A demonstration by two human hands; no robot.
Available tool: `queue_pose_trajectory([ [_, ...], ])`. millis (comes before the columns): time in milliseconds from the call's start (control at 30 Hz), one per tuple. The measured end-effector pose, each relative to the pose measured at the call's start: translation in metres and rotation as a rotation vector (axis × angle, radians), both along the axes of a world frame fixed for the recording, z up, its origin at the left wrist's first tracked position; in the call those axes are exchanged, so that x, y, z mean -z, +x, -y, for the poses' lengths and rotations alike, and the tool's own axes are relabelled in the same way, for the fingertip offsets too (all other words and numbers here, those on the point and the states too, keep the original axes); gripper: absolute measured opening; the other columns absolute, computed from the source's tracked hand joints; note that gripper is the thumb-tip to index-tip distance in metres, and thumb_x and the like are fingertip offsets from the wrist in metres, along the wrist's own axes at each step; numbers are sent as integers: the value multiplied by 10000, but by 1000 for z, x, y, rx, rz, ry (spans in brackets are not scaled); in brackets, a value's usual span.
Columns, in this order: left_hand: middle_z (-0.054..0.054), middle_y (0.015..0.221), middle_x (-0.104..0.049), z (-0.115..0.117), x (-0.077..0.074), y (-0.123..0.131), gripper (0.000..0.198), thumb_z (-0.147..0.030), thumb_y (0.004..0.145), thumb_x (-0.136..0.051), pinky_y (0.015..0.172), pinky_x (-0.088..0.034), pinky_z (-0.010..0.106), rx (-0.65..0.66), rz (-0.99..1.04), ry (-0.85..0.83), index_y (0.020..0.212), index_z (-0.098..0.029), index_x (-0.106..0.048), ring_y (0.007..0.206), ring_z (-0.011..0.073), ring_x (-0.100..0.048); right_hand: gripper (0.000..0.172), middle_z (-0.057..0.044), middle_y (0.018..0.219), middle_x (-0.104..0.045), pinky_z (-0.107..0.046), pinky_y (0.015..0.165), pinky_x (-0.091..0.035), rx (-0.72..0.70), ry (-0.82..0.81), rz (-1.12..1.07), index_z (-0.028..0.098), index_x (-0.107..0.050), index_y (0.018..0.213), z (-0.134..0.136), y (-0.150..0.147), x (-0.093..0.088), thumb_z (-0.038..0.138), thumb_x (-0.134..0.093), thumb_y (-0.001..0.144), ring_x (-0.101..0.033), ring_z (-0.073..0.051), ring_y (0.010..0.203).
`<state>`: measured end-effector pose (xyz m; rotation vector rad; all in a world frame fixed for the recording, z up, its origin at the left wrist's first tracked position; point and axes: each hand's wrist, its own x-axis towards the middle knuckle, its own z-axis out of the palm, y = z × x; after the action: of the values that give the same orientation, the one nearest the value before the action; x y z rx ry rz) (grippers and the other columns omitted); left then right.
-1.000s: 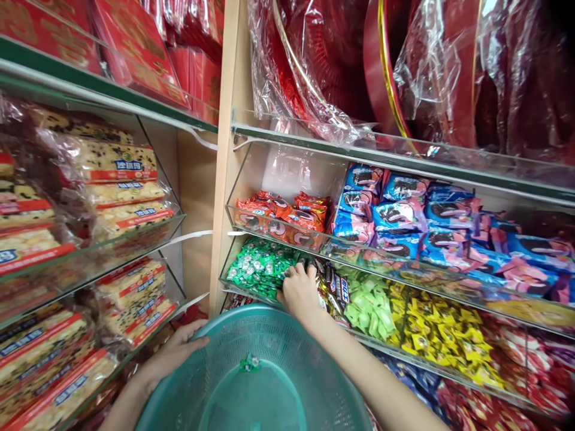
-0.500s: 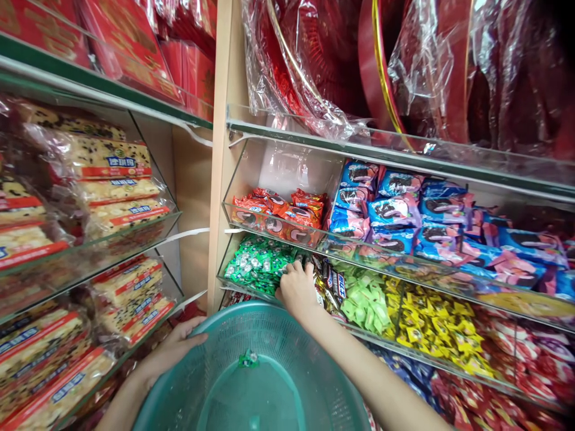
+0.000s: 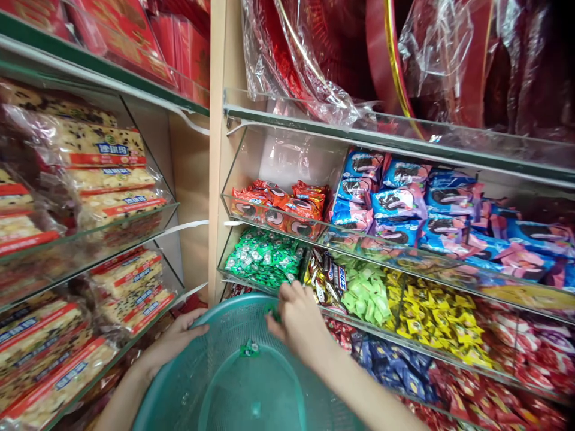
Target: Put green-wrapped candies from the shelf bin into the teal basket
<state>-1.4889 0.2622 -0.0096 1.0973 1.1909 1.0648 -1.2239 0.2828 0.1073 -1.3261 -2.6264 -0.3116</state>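
A green plastic basket (image 3: pixel 251 395) fills the lower middle of the view, tilted toward me. My left hand (image 3: pixel 179 338) grips its upper left rim, thumb on the inside. Over the right part of the rim is my right hand (image 3: pixel 299 317), closed, with a bit of green wrapper showing by its fingertips. Inside the basket, near the far wall, lies a small cluster of green-wrapped candies (image 3: pixel 249 348). Just beyond the rim, a shelf compartment holds a heap of green-wrapped candies (image 3: pixel 265 260).
Right of the green heap are brown-wrapped bars (image 3: pixel 321 278), light green packets (image 3: pixel 366 293) and yellow candies (image 3: pixel 435 314). Above sit red packets (image 3: pixel 287 200) and blue cookie packs (image 3: pixel 399 203) behind a glass lip. Packaged pastries (image 3: pixel 112 149) are stacked on the left shelves.
My right hand has come back from the green candy compartment to above the basket's rim, with green wrapper in its fingers. My left hand keeps its hold on the basket.
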Motion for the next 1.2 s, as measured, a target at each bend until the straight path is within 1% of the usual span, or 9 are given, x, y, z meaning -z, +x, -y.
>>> queue_pose_trajectory([
  [100,73,998,-666,1,-4,3,453,-391,705,-739,747,-467,303,54,31,0,1066,-154,-601,826,230,-605,249,-101,908,-599,-379,771,-351,-71,-132,44,142,-694,798,3,-6,52,361,-578,812,-474,-253,949],
  [233,71,958,-672,2,-9,5,457,-383,697,-749,732,-468,293,45,21,10,1055,-138,-605,796,219,-603,254,-124,949,-604,-392,831,-358,-123,-230,169,107,-700,843,-19,-11,121,333,-593,798,-475,-264,995],
  [300,73,975,-670,2,-9,4,453,-381,703,-744,738,-470,296,51,29,4,1060,-141,-604,803,222,-606,278,-130,972,-598,-398,849,-357,-156,-241,193,103,-700,835,-31,-11,141,345,-565,818,-469,-265,1009],
  [400,68,1013,-666,2,-5,3,435,-378,715,-736,749,-473,298,43,35,-4,1067,-158,-606,841,234,-611,322,-114,988,-588,-388,849,-363,-227,-224,162,118,-689,828,-40,-12,156,386,-512,854,-467,-248,1009],
  [567,50,988,-677,1,-1,2,413,-378,737,-723,725,-481,286,56,30,-9,1087,-186,-617,820,228,-613,265,-72,984,-585,-353,830,-380,-294,-163,106,151,-657,808,-41,-21,161,381,-534,856,-476,-210,981],
  [700,67,1005,-674,0,-3,2,473,-403,704,-744,708,-490,300,37,26,-12,1098,-172,-619,797,243,-621,266,-63,960,-586,-349,815,-390,-287,-153,123,153,-651,781,-44,-27,164,381,-538,857,-487,-206,959],
  [900,72,1011,-673,-1,0,0,448,-359,776,-692,735,-485,295,70,58,-7,1155,-159,-562,836,228,-622,313,-79,953,-586,-365,794,-397,-221,-124,103,134,-656,835,-43,-31,160,409,-510,868,-487,-222,965],
  [1033,68,1032,-670,0,1,-1,460,-360,759,-710,717,-488,284,54,58,-29,1151,-168,-562,807,216,-624,308,-66,954,-581,-355,787,-388,-234,-83,60,148,-634,850,-31,-31,138,419,-490,879,-488,-213,948],
  [1200,84,1020,-669,1,-4,3,514,-382,733,-727,712,-493,304,52,45,-28,1163,-154,-560,807,242,-628,218,-43,966,-577,-329,750,-354,-291,-20,-41,193,-598,865,-13,-34,87,365,-469,903,-480,-189,905],
])
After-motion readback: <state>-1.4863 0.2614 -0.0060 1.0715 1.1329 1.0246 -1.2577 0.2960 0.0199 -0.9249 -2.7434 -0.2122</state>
